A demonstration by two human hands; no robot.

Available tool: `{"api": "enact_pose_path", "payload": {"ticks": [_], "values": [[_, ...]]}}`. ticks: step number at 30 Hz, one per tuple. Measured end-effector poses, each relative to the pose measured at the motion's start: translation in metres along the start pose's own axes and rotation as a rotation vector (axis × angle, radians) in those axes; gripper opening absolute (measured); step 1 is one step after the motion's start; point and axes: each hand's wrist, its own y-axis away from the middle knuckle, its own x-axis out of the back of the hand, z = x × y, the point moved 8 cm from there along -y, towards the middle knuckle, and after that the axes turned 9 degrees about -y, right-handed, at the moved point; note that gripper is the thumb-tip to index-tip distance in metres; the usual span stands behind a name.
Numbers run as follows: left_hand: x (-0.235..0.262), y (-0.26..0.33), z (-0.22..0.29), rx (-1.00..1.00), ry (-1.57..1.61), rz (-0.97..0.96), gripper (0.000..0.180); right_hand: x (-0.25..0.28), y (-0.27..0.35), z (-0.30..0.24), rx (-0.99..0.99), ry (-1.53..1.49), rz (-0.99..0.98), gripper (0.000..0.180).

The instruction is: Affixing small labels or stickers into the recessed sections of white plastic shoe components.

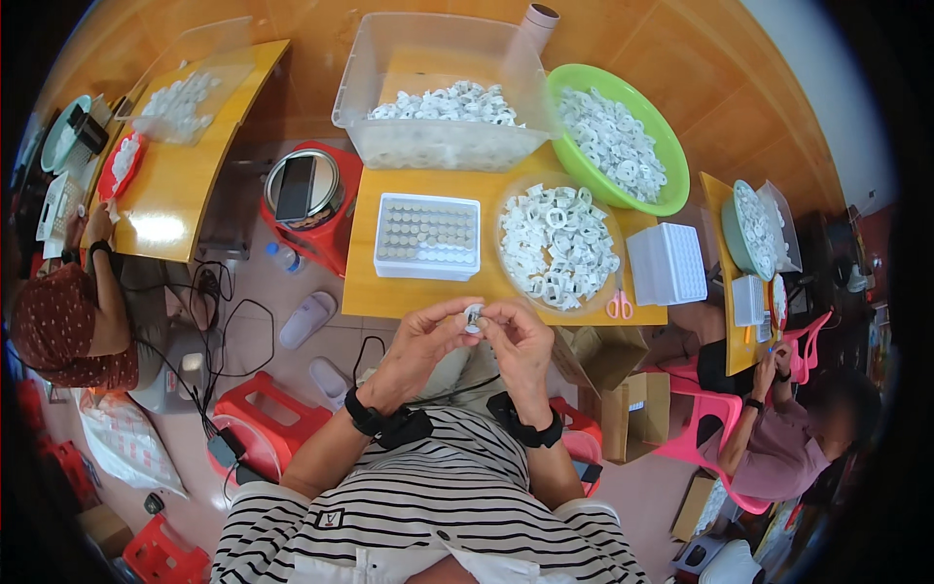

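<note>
A small white round plastic part (474,317) with a shiny, metal-looking middle is pinched between both hands, just off the table's front edge. My left hand (420,341) grips it from the left with thumb and fingers. From the right, my right hand (522,348) closes its fingertips on the same part. Beyond the hands stands a white tray (428,268) with rows of round greyish pieces. To its right, a shallow clear round dish (507,276) is heaped with white plastic parts. Pink-handled scissors (619,308) lie beside the dish.
A large translucent bin (448,151) and a green basin (676,190), both with white parts, stand at the back. A white block of stacked trays (666,265) is at right. A phone (296,188) rests on a round tin. Co-workers sit at side tables; red stools and cables surround me.
</note>
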Motion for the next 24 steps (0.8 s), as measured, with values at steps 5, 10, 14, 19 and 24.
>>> {"api": "enact_pose_path", "payload": {"ticks": [5, 10, 14, 19, 24], "values": [[0.003, 0.000, -0.002, -0.027, 0.000, -0.006, 0.027, -0.004, 0.001, -0.001, 0.045, 0.047, 0.005, 0.009], [0.003, 0.002, 0.004, -0.171, -0.235, 0.050, 0.026, -0.001, 0.003, 0.021, -0.124, -0.191, 0.010, 0.008], [0.003, 0.003, 0.002, -0.091, -0.103, 0.066, 0.026, -0.004, 0.003, 0.012, -0.107, -0.213, 0.013, 0.006], [0.008, 0.002, -0.006, 0.015, 0.109, 0.061, 0.025, -0.021, 0.006, -0.031, 0.337, 0.484, -0.063, 0.012], [0.009, 0.002, -0.005, -0.005, 0.002, 0.075, 0.026, -0.027, 0.004, -0.031, 0.290, 0.549, -0.131, 0.012]]}}
